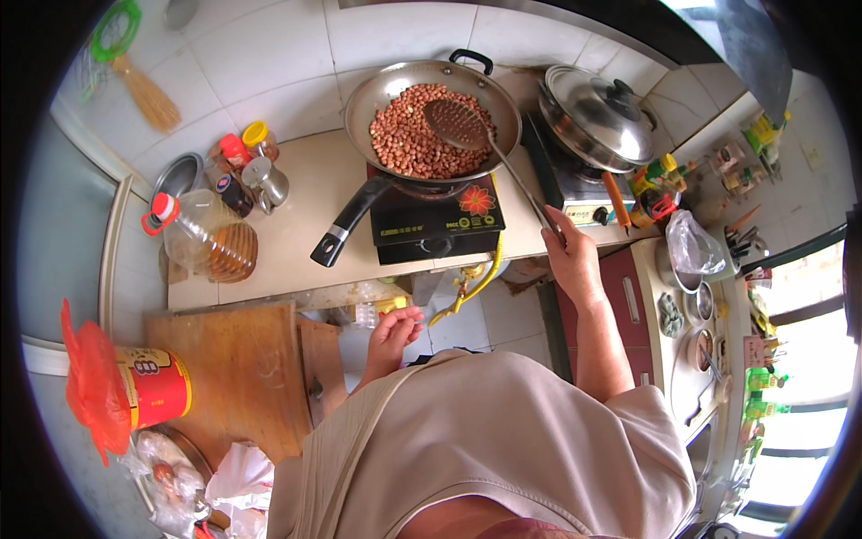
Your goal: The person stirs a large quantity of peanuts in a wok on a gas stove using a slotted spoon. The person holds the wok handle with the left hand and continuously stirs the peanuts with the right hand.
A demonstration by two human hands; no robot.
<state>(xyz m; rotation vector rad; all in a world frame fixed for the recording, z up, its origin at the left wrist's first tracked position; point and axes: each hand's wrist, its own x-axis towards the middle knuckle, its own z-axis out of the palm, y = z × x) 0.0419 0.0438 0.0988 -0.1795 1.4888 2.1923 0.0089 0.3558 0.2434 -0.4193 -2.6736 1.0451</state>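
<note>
My right hand [571,252] grips the metal handle of a perforated skimmer ladle [456,125]. The skimmer's head lies on red-skinned peanuts [411,145] spread over the bottom of a steel wok [502,111]. This wok sits on a black tabletop gas stove [431,219], its long black handle [351,217] pointing towards me and to the left. Near my body, below the counter edge, my left hand [396,331] is held in the air with loosely bent fingers and nothing in it. Whether any flame burns under the wok is hidden.
A lidded steel pan [599,118] stands on a second stove [596,195] at right. On the left are a plastic oil jug [212,239], a metal pot [266,183] and jars. A yellow gas hose [481,293] hangs from the counter. A wooden cabinet [229,377] stands lower left.
</note>
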